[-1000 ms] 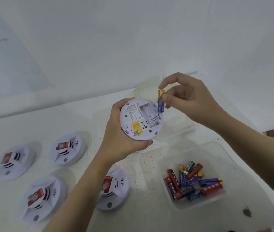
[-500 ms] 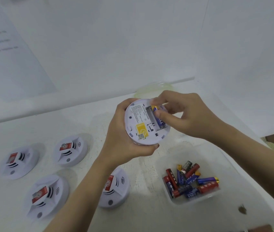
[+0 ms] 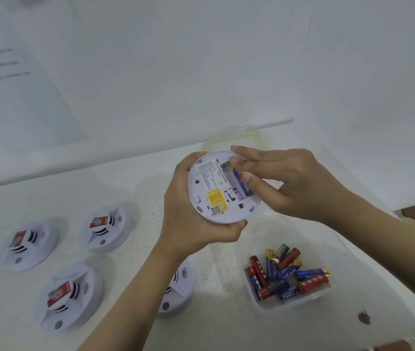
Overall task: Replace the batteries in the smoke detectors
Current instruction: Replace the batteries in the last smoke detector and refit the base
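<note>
Battery [image 3: 238, 174] lower in detector [image 3: 214, 191] bay, right hand [image 3: 295, 183] pinching it, left hand [image 3: 186, 219] gripping detector

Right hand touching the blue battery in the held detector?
Touching. Head view: the right hand pinches the blue battery with thumb and fingertip, no gap, as it sits in the detector compartment.

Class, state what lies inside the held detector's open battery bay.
One blue battery, partly hidden under fingers of the right hand; the slot beside it looks empty.

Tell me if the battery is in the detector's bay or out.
In, at least partly: the battery lies in the open bay of the detector, under the right hand. Fully seated: cannot tell.
</note>
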### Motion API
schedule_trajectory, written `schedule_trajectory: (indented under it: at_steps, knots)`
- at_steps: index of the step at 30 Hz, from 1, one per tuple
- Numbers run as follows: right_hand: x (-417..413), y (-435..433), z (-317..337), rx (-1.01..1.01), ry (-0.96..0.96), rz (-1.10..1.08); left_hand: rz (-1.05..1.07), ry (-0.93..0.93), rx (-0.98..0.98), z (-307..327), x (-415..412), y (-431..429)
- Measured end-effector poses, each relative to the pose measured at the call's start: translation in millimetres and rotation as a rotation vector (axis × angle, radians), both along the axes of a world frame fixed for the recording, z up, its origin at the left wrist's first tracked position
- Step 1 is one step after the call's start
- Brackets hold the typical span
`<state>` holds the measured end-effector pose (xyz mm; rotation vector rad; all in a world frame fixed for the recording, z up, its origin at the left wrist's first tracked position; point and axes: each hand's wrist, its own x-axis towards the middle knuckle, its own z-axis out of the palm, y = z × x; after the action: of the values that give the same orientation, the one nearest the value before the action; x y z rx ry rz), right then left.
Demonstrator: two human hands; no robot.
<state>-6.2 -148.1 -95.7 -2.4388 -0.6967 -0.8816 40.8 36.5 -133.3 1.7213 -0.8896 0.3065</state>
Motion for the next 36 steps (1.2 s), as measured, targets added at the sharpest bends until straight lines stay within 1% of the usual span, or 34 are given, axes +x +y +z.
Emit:
schedule_trajectory:
  at_steps: [2,5,6,7,9,10,11,12,14,15,16,20,24,28,30,33,35,36]
  knots:
    - [0.4,-1.9,-2.5,0.011,0.014,0.015,0.0,0.011,0.012,-2.2,2.8,-2.3]
    - [4.0,-8.1,-6.8,0.063,0.098,0.015,-0.041,0.057,0.039,-6.8,8.3,-4.9]
    - [5.6,-9.9,-8.6,0.135,0.137,0.025,-0.059,0.078,0.051,-8.3,11.1,-4.8]
    - [6.7,-10.7,-10.2,0.254,0.203,0.043,-0.071,0.097,0.059,-9.7,14.7,-4.5]
    - [9.4,-14.1,-14.2,0.553,0.404,0.072,-0.06,0.121,0.065,-12.6,22.6,-1.6]
    - [12.3,-16.7,-17.1,0.637,0.492,0.049,-0.043,0.131,0.071,-14.4,26.5,0.2]
    - [16.6,-21.1,-19.7,0.614,0.552,-0.018,-0.028,0.141,0.078,-16.6,29.7,2.1]
    - [22.5,-28.8,-23.6,0.487,0.592,-0.104,-0.019,0.155,0.086,-19.0,32.2,3.9]
    - [35.2,-45.0,-29.5,0.125,0.717,-0.246,-0.013,0.177,0.103,-23.7,35.3,7.3]
    - [41.0,-51.6,-31.8,-0.013,0.791,-0.286,-0.01,0.182,0.113,-25.3,36.2,8.6]
    - [45.8,-56.9,-33.5,-0.092,0.854,-0.319,-0.009,0.187,0.12,-26.4,37.0,9.8]
    - [56.2,-62.1,-34.1,-0.205,1.01,-0.351,-0.01,0.205,0.14,-30.1,38.9,12.2]
    - [65.4,-57.0,-31.3,-0.388,1.079,-0.365,-0.007,0.198,0.14,-30.7,39.9,11.4]
    - [73.8,-52.4,-31.7,-0.397,1.03,-0.429,-0.001,0.199,0.114,-27.5,40.9,9.8]
    - [75.0,-52.1,-31.1,-0.419,1.053,-0.423,0.002,0.202,0.109,-26.2,41.7,9.5]
    - [77.2,-54.7,-34.4,-0.505,1.085,-0.43,0.013,0.205,0.114,-25.6,42.7,10.1]
    - [79.4,-58.0,-39.5,-0.525,1.056,-0.464,0.018,0.212,0.114,-26.3,42.9,11.1]
    - [79.1,-59.3,-41.2,-0.503,1.033,-0.464,0.02,0.216,0.114,-26.7,42.7,11.5]
